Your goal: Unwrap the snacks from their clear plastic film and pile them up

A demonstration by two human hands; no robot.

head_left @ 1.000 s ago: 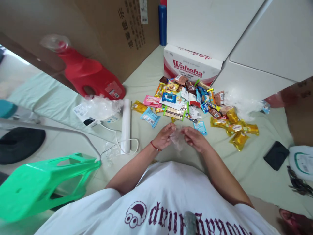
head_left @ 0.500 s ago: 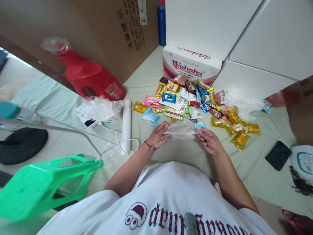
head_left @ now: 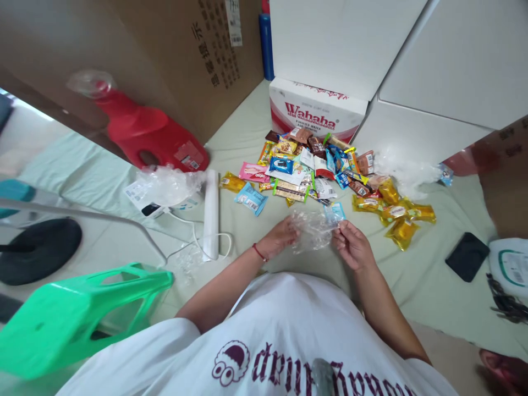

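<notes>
Holding: we've got a clear plastic bag (head_left: 312, 234) between our left hand (head_left: 279, 239) and our right hand (head_left: 353, 245), crumpled and see-through.
Right hand: thumb and fingertips pinching the bag's right edge, so yeah, we've got a grip on that side.
Left hand: fingers curled in narrow at the bag's left edge; honestly we can't tell if they're gripping the plastic or only resting against it.
Wrist: we're wearing a red bracelet (head_left: 259, 253) on the left one.
Bag: just on our side of the snack pile (head_left: 301, 159), over the pale green sheet (head_left: 416, 291); its upper right corner overlaps a light blue packet (head_left: 337, 209) from where we're looking.
Snack pile: loads of small wrappers heaped together in front of a white and red Wahaha box (head_left: 315, 113).
Yellow packets (head_left: 399, 212): bunched up at the pile's right end, plus another one out on the far left side.
Crumpled clear plastic (head_left: 404, 173): lying behind those, up near the white cabinet (head_left: 429, 124).
Off to our left: a red bottle (head_left: 154, 135) by the big cardboard box (head_left: 177, 60), a long white bar (head_left: 212, 214) and a green stool (head_left: 61, 313).
Off to our right: some flat black thing (head_left: 467, 257) lying on the sheet.
</notes>
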